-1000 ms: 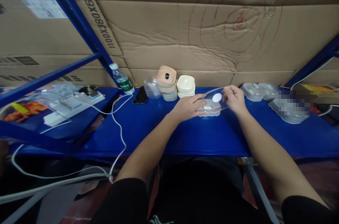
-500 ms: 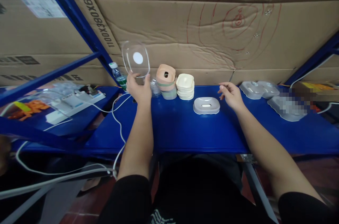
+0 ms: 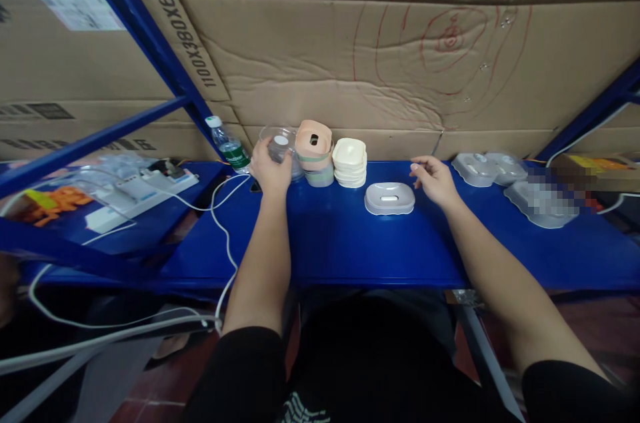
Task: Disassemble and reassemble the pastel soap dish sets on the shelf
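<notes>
My left hand point(image 3: 271, 168) grips the near edge of a clear plastic lid point(image 3: 281, 141) with a white round spot on it, thumb and fingers on either side. The lid is low over other clear pieces beside a stack of containers point(image 3: 314, 143), peach on top with green and grey below. Right of that stands a stack of cream square bowls point(image 3: 350, 159). A light grey oval dish point(image 3: 390, 199) with a slot in its middle lies on the blue table. To its right hovers my right hand point(image 3: 434, 177), fingers loosely bent and apart, nothing visible in it.
A water bottle point(image 3: 229, 148) stands left of my left hand. White cables and a power strip point(image 3: 145, 195) lie at the left. Grey moulded trays point(image 3: 475, 169) are at the right. A cardboard wall point(image 3: 320, 63) rises behind the table point(image 3: 325, 249).
My left hand has lowered the clear lid and moved it slightly right, down to the other clear pieces beside the stack. My right hand has hardly moved.
</notes>
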`<state>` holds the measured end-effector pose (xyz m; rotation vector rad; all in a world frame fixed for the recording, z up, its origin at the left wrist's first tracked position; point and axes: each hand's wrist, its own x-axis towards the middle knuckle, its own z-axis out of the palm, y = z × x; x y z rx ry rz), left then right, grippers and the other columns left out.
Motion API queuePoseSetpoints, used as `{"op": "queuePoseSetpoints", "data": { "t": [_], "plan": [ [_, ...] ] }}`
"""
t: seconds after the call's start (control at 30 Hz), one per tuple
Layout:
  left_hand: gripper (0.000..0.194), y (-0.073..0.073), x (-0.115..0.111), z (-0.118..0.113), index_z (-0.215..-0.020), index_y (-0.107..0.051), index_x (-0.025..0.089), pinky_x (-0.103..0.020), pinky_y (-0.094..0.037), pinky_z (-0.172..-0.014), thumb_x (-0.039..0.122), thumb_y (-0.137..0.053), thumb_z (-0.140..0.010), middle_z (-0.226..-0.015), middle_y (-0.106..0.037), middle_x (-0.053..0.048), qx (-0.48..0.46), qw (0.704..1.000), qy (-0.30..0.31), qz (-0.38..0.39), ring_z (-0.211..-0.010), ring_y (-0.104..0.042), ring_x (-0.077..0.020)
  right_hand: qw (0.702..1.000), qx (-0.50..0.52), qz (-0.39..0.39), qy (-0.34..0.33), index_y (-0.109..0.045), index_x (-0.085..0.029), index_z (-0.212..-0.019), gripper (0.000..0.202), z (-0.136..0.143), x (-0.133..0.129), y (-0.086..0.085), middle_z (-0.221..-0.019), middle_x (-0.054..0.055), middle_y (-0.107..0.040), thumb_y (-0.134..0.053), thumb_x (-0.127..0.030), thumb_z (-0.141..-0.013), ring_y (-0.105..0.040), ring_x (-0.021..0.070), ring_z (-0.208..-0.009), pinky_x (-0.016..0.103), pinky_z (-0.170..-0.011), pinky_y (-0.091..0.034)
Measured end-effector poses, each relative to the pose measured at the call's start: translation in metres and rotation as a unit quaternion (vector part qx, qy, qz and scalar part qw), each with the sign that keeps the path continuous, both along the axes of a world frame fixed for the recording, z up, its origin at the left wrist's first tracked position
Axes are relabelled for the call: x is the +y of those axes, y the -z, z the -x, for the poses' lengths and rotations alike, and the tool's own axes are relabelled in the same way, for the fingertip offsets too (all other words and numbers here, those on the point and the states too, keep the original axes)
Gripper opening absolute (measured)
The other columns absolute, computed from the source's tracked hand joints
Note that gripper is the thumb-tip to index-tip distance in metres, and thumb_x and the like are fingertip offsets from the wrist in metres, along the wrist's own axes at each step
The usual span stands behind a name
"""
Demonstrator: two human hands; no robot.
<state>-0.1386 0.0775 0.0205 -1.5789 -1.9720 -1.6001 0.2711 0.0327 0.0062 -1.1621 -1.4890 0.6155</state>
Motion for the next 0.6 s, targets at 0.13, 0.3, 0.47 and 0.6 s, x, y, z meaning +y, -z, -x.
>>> {"op": "queuePoseSetpoints", "data": {
  "t": [0.13, 0.3, 0.47, 0.6],
  "plan": [
    [0.065, 0.002, 0.0, 0.0, -0.147, -0.056, 0.02, -0.048, -0.037, -0.123, 0.028, -0.073, -0.085, -0.153, -0.058, -0.014, -0.001, 1.0, 0.007, 0.015, -0.145, -0.051, -0.031, 1.0, -0.002, -0.001, -0.008, -0.069, -0.021, -0.109, 0.054, 0.0, 0.001, 0.001, -0.078, 0.0, -0.072, -0.073, -0.068, -0.082, -0.059, 0.0123, -0.05, 0.029, -0.053, -0.048],
    [0.069, 0.005, 0.004, 0.002, -0.151, -0.051, 0.02, -0.048, -0.037, -0.123, 0.03, -0.071, -0.086, -0.156, -0.056, -0.013, -0.005, 0.999, 0.017, 0.033, -0.144, -0.052, -0.0316, 1.0, -0.013, -0.003, -0.009, -0.068, -0.02, -0.11, 0.056, 0.001, 0.001, 0.002, -0.078, 0.0, -0.071, -0.073, -0.069, -0.082, -0.059, 0.0127, -0.05, 0.03, -0.054, -0.049],
    [0.06, 0.012, 0.013, 0.006, -0.148, -0.054, 0.019, -0.046, -0.038, -0.123, 0.032, -0.067, -0.091, -0.153, -0.058, -0.013, -0.033, 0.998, 0.031, 0.042, -0.143, -0.052, -0.0295, 0.999, -0.046, -0.008, -0.012, -0.068, -0.02, -0.114, 0.054, 0.0, 0.001, 0.003, -0.077, 0.0, -0.069, -0.07, -0.067, -0.086, -0.06, 0.0138, -0.053, 0.032, -0.059, -0.051],
    [0.053, 0.013, 0.017, 0.008, -0.144, -0.054, 0.017, -0.045, -0.04, -0.12, 0.032, -0.063, -0.094, -0.148, -0.059, -0.016, -0.06, 0.998, 0.019, 0.013, -0.14, -0.054, -0.029, 0.992, -0.122, -0.016, -0.002, -0.07, -0.02, -0.119, 0.051, -0.003, -0.001, 0.002, -0.084, 0.004, -0.073, -0.07, -0.062, -0.089, -0.068, 0.0203, -0.07, 0.039, -0.075, -0.058]
  ]
}}
